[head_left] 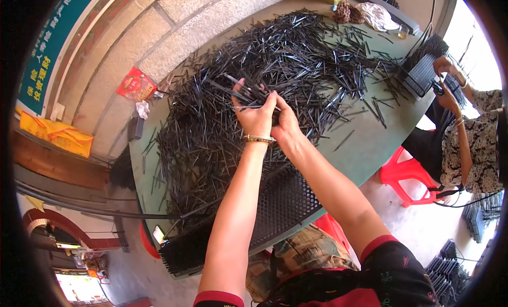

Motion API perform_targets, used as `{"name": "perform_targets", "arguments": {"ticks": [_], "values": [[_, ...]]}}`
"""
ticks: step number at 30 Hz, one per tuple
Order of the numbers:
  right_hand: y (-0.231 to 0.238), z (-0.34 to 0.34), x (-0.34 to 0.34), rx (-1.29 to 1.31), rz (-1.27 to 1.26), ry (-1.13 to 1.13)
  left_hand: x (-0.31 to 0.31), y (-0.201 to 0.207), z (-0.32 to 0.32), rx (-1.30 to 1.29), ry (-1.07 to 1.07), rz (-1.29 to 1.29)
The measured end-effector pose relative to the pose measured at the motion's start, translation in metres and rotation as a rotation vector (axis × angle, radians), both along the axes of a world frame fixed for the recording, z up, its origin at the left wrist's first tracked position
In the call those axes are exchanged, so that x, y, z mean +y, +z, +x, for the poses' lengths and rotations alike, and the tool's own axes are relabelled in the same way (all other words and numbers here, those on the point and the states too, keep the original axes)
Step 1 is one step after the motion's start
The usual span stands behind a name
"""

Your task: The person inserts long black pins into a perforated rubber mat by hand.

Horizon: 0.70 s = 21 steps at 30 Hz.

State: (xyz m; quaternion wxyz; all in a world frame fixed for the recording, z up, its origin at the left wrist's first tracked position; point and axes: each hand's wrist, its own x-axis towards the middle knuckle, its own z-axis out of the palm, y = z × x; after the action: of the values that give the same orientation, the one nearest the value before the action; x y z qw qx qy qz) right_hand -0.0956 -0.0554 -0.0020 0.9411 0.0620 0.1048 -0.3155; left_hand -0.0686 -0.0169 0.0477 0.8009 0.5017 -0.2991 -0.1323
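Note:
My left hand (255,118) and my right hand (286,121) are together over a big heap of thin black sticks (211,122) on a green table. Between them is a loose bunch of black sticks (248,97), its ends pointing several ways; fingers of both hands are closed round it. The palms and some fingertips are hidden. Below my wrists, at the table's near edge, lies a black rack with rows of small holes (286,198). Its left end (182,251) bristles with black sticks, and my left forearm covers part of it.
At the right a co-worker's hands (448,87) are beside a black rack of sticks (420,69). A red stool (405,175) stands below. Cloths (377,16) and a small glass (403,32) are at the far edge. A red packet (136,85) lies on the left ledge; a phone (159,234) is near left.

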Motion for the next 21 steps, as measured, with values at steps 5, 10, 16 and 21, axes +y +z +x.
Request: {"name": "perform_targets", "arguments": {"ticks": [5,10,16,21], "values": [[-0.001,-0.001,0.009,0.029,-0.049,-0.01,0.01,-0.009,0.011,0.168,-0.119,0.072],[0.005,-0.012,0.007,0.096,-0.069,-0.036,0.021,0.004,0.023,0.098,-0.424,0.399],[0.007,-0.009,0.005,0.182,-0.132,0.032,0.011,0.003,0.028,0.16,-0.305,0.314],[-0.006,-0.025,-0.005,0.282,-0.173,0.051,-0.004,-0.014,0.022,0.382,-0.23,0.143]]}}
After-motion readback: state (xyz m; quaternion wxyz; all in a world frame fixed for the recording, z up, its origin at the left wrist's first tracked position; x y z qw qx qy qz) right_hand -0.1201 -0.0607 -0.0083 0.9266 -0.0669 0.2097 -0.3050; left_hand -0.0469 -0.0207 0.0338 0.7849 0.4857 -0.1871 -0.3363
